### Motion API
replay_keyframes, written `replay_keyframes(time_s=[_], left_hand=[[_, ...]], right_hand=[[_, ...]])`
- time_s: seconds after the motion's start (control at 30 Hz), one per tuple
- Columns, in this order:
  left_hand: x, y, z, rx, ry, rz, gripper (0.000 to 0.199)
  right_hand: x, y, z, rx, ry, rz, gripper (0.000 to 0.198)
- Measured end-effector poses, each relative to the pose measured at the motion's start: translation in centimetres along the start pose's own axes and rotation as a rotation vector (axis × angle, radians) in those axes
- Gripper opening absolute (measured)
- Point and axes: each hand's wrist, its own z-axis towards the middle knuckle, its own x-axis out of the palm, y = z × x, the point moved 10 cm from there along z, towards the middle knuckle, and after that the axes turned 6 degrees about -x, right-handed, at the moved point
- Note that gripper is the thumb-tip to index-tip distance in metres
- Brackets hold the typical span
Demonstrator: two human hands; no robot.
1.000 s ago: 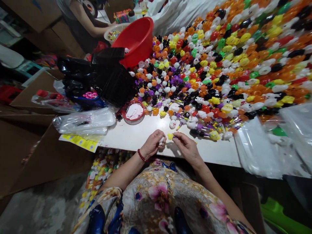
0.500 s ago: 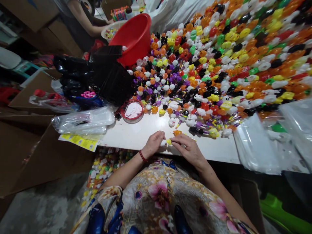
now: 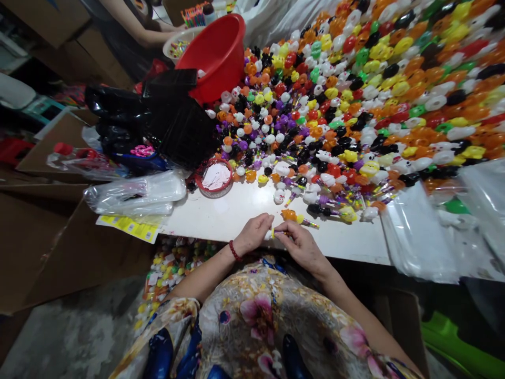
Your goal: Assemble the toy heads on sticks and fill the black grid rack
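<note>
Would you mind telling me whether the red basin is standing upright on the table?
No, the red basin is tipped on its side at the far left of the table, its opening facing the black bags.

A small assembly workshop, by the look of it: a white tabletop point(image 3: 236, 210) buried to the upper right under a heap of small coloured plastic toy parts point(image 3: 355, 95), a red basin point(image 3: 221, 52) near the top, cardboard boxes point(image 3: 59, 158) stacked at left, clear plastic bags point(image 3: 418, 237) at right.
</note>
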Motion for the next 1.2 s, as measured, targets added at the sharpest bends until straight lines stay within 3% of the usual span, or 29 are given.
replay_keyframes(time_s=[0.17,0.3,0.43,0.53,0.6,0.67,0.77,0.87,0.97,1.1,1.2], left_hand=[[0.3,0.6,0.4,-0.037,-0.042,0.124,0.035],[-0.2,0.1,1.0,-0.019,-0.081,0.126,0.030],[-2.3,-1.3,2.9,0.057,-0.218,0.094,0.029],[-4.9,-2.4,4.8,0.132,-0.421,0.154,0.011],[-5.5,-3.2,6.3,0.195,-0.460,0.216,0.024],[-5.3,-3.3,7.7,0.211,-0.412,0.264,0.028],[-5.1,-2.8,8.6,0.188,-0.374,0.242,0.015],[-6.4,-1.7,7.4,0.139,-0.462,0.074,0.013],[-7.4,0.8,5.6,0.001,-0.496,-0.254,0.021],[-5.6,3.6,4.1,-0.181,-0.244,-0.851,0.038],[-5.2,3.8,3.4,-0.188,-0.127,-1.088,0.044]], right_hand=[[1.0,0.4,0.2,-0.075,-0.025,-0.068,0.013],[0.4,0.2,1.0,-0.113,-0.059,-0.093,0.013],[-3.3,-0.2,1.6,-0.142,-0.212,-0.192,0.018],[-6.7,0.3,1.5,-0.216,-0.385,-0.490,0.021],[-7.6,1.1,1.9,-0.274,-0.446,-0.707,0.021],[-7.0,2.1,3.2,-0.340,-0.420,-0.840,0.025],[-4.1,3.1,6.7,-0.420,-0.260,-0.923,0.032],[-1.0,2.9,11.2,-0.399,-0.071,-0.981,0.036],[0.8,1.6,15.2,-0.341,0.054,-1.043,0.031],[1.9,-0.2,18.5,-0.297,0.132,-1.122,0.021],[2.0,-0.8,19.7,-0.303,0.147,-1.093,0.024]])
